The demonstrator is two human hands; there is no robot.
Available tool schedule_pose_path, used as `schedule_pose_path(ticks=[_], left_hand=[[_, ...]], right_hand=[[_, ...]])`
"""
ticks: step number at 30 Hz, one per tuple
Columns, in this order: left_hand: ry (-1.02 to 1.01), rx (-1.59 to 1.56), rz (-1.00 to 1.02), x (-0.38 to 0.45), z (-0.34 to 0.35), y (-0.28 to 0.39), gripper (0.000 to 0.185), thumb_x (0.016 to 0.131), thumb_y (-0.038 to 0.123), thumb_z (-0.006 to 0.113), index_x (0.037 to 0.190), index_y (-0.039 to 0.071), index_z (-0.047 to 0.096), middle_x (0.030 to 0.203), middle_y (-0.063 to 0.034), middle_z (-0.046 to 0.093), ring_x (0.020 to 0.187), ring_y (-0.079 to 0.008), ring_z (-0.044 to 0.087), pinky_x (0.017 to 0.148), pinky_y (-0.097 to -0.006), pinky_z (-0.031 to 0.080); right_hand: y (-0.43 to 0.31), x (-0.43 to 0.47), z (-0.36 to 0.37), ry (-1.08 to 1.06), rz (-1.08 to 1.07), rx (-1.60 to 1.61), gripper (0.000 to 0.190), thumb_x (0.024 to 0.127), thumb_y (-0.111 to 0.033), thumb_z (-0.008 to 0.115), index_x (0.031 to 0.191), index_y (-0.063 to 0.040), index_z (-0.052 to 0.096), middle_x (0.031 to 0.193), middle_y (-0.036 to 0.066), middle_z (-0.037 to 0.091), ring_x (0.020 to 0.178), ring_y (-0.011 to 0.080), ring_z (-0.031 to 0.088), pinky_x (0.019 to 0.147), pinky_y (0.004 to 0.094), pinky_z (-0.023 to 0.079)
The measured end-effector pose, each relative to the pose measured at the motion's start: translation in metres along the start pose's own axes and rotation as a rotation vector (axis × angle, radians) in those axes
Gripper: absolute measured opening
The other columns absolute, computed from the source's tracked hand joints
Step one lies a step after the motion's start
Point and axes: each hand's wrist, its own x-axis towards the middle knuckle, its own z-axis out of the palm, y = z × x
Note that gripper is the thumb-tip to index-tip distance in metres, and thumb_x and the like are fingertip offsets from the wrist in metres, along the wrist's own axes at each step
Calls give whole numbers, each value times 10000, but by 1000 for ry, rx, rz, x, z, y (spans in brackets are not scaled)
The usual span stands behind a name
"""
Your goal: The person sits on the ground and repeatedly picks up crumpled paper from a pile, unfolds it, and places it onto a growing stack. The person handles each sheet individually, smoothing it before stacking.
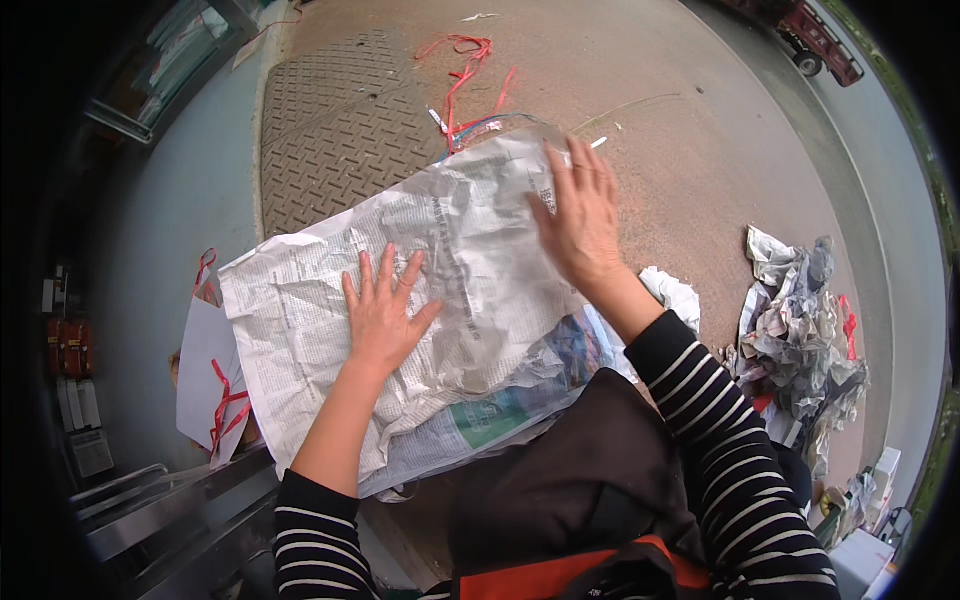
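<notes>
A creased sheet of newspaper (pixel 315 337) lies spread out before me, on top of other newspaper sheets. My left hand (pixel 386 319) rests palm down on its middle left, with the fingers apart. Over the sheet's upper right edge is my right hand (pixel 581 210), slightly blurred, thumb apart from the fingers and palm toward the paper. Neither hand grasps anything. Beneath the near edge, coloured newspaper (pixel 487 424) with a green patch shows. What supports the stack is mostly hidden.
Crumpled newspapers (pixel 799 337) are heaped on the ground at right, near a white crumpled piece (pixel 673 296). Red plastic strapping (pixel 469 56) lies beyond the sheet, beside a treaded ramp plate (pixel 337 127). At left stands a white bag (pixel 202 375) with red ribbon.
</notes>
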Motion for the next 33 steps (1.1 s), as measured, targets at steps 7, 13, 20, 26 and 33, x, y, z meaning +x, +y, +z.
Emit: schedule_pose_path(ticks=[7, 13, 20, 26, 33], left_hand=[[-3, 114, -34, -6, 14, 4, 643, 849, 558, 474, 1412, 283, 329, 1493, -84, 235, 1372, -412, 123, 1068, -610, 34], [170, 306, -312, -47, 54, -47, 536, 938, 494, 317, 1429, 281, 292, 1518, -38, 178, 1377, -423, 75, 1063, -617, 40], [109, 259, -489, -60, 72, -70, 526, 957, 485, 266, 1451, 311, 212, 1534, -15, 103, 1372, -429, 96, 1043, -628, 119], [290, 738, -65, -59, 73, -65, 537, 954, 364, 412, 1392, 61, 335, 1442, -185, 306, 1262, -397, 371, 971, -535, 350], [-22, 168, -560, -31, -27, 42, 451, 970, 286, 380, 1375, 88, 379, 1347, -214, 427, 1221, -371, 423, 984, -474, 371]], right_hand=[[-28, -52, 87, -412, -14, 180, 608, 863, -578, 424, 1371, -245, 394, 1488, 109, 225, 1380, 386, 109, 1080, 586, 44], [23, -89, 83, -348, 231, 129, 603, 853, -551, 440, 1375, -254, 380, 1488, 99, 221, 1385, 367, 98, 1088, 582, 31], [45, -92, 78, -666, 210, 321, 617, 894, -538, 368, 1426, -240, 277, 1509, 93, 173, 1392, 351, 95, 1090, 556, 94], [199, -120, -27, -236, 296, 373, 495, 801, -182, 656, 1251, -106, 466, 1263, 125, 482, 1232, 300, 404, 1054, 437, 283], [435, -245, -270, -603, 911, -653, 1140, 554, -436, 819, 1457, -264, 144, 1509, 121, 166, 1388, 373, 106, 1090, 544, 154]])
